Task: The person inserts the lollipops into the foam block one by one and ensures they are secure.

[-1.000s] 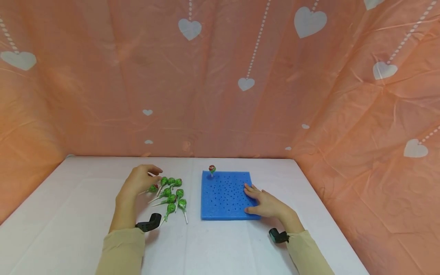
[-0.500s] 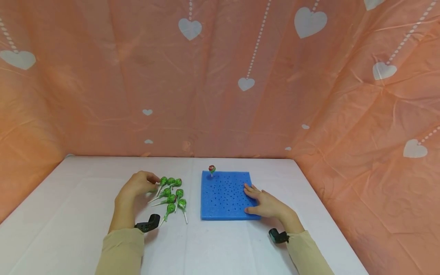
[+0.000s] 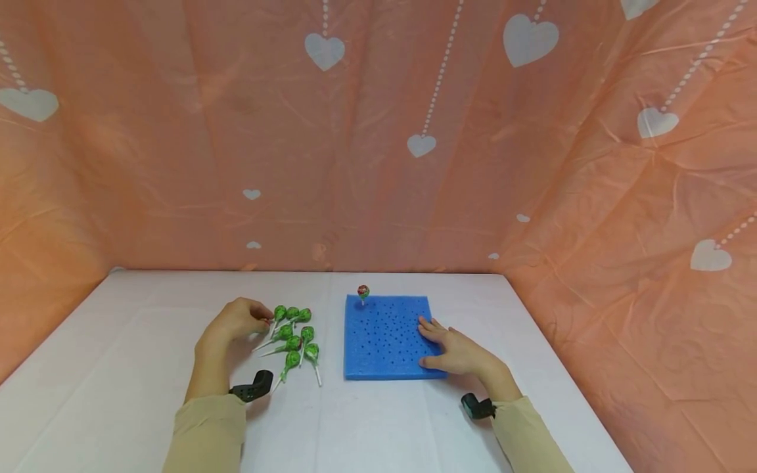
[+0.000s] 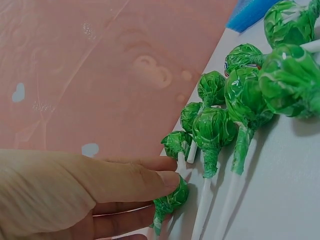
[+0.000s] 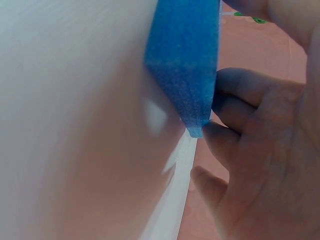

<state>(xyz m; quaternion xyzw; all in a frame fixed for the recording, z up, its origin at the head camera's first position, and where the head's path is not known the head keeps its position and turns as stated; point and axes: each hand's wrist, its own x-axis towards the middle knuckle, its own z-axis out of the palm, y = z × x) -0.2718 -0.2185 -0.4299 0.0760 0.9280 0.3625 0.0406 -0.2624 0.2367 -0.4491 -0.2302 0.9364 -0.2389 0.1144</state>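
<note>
My left hand is at the left side of a loose group of green-wrapped lollipops. In the left wrist view its thumb and fingers pinch the wrapped head of one lollipop, the lowest there, its stick mostly hidden. Spread fingers of my right hand rest on the right edge of a blue foam block dotted with small holes. A single red-and-green lollipop stands upright in the block's far left corner. Seen from the right wrist, fingertips touch the block's side.
Everything lies on a white-covered table. An orange curtain with white hearts hangs behind it and along both sides. Several lollipops lie close together, sticks pointing mostly toward the near side, left of the foam block.
My left hand has lowered slightly and its fingers have closed around the leftmost lollipop, which lay uncovered beneath them. The right hand and foam block have kept their place.
</note>
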